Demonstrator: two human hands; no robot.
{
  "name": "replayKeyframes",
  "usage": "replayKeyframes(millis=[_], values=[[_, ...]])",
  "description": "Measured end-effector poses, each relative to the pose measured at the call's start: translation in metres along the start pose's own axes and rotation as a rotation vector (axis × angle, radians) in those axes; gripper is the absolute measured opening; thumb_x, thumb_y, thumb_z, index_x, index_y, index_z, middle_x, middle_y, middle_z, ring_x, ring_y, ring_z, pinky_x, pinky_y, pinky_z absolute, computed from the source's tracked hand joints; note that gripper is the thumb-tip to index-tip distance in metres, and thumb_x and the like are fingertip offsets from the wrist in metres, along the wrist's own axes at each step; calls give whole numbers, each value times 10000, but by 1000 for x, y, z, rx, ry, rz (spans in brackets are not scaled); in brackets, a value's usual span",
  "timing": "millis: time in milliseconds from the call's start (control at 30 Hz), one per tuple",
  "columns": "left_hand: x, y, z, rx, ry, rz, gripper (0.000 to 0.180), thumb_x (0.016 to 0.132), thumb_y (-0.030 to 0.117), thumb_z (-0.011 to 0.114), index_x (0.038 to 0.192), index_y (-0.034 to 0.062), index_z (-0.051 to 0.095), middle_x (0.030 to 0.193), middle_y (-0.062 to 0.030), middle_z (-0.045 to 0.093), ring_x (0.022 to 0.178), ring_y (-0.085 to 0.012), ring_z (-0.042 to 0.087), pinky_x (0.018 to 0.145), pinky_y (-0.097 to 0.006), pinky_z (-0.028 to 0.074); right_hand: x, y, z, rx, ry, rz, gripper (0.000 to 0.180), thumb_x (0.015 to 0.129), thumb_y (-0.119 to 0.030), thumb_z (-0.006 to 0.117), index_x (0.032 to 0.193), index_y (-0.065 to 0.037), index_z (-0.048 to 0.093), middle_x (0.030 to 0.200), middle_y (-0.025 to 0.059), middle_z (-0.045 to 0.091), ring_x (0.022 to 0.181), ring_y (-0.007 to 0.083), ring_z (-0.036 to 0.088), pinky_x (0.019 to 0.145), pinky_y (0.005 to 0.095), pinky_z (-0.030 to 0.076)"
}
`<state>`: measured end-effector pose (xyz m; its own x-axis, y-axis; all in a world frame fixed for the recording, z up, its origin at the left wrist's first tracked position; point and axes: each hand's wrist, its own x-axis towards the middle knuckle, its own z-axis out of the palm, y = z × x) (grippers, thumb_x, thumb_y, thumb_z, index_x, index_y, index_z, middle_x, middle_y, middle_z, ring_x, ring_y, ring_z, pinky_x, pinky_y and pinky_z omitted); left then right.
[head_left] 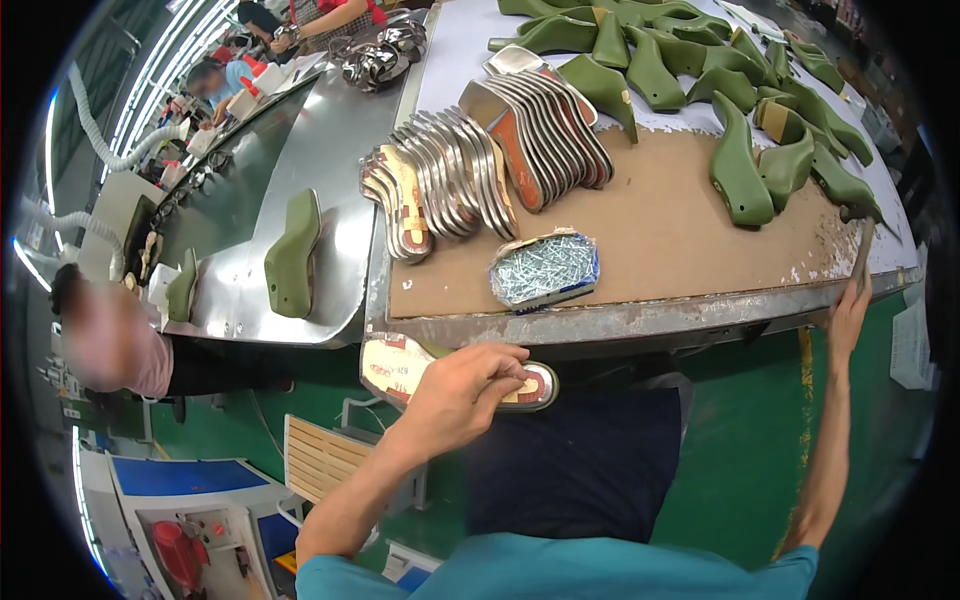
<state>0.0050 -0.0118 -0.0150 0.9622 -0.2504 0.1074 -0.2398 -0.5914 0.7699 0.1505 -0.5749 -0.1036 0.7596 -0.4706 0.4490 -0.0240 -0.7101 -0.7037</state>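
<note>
In the head view, a shoe insole board (420, 372) is gripped from above by the left hand (465, 385), fingers curled over it just below the table edge (640, 318); its long axis runs left to right. The right hand (848, 318) is closed on a thin tool (862, 255) at the table's right corner. A box of nails (545, 268) lies above the left hand.

A: Shoe lasts (740, 170) on the bench, all olive green. One more green last (292, 255) on the grey metal conveyor (260, 160).

B: Stacked insoles (480, 170)?

A: Silver-grey edges, tan and orange-red faces. Insole (460, 375) under the left hand (462, 392): cream, red print, metallic rim.

B: Bench top (660, 230)?

A: Brown board, white patches at the edges. Box of nails (545, 268): silver nails, blue sides. Floor (740, 440) bright green.
</note>
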Motion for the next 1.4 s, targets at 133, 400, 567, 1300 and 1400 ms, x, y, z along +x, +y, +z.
replayKeyframes(millis=[133,400,567,1300,1400], values=[[-2,-2,2,130,15,121,93,797,58,657,875,29,615,1002,-127,668,898,-297,643,769,-369,519,-129,-149,-9,533,-176,211,492,1007,-282,402,1461,-164,256,671,-13,415,410,39,324,326,182,273],[-7,-8,9,121,82,140,111,797,63,671,906,48,657,980,-125,677,877,-297,650,761,-360,521,-198,-236,-49,408,-718,-548,482,977,-118,452,1432,-96,295,679,3,474,516,64,385,467,216,335],[-7,-6,6,154,98,160,98,782,91,677,839,30,625,933,-115,679,830,-306,648,731,-380,523,-217,-278,-43,682,-677,-623,401,859,15,597,1238,-101,539,632,83,539,481,170,504,440,296,430],[-4,11,-21,622,-243,101,557,693,362,747,1189,161,590,899,-71,578,831,-271,560,787,-378,404,-239,-221,-45,585,-857,-82,477,927,-34,542,1375,-81,386,666,33,537,538,96,473,511,247,406],[-5,13,-19,638,-242,93,563,700,368,733,1201,161,577,895,-72,553,826,-268,552,771,-379,397,-238,-229,-46,548,-890,-110,481,906,-15,570,1357,-85,417,742,68,581,572,125,515,541,263,433]])
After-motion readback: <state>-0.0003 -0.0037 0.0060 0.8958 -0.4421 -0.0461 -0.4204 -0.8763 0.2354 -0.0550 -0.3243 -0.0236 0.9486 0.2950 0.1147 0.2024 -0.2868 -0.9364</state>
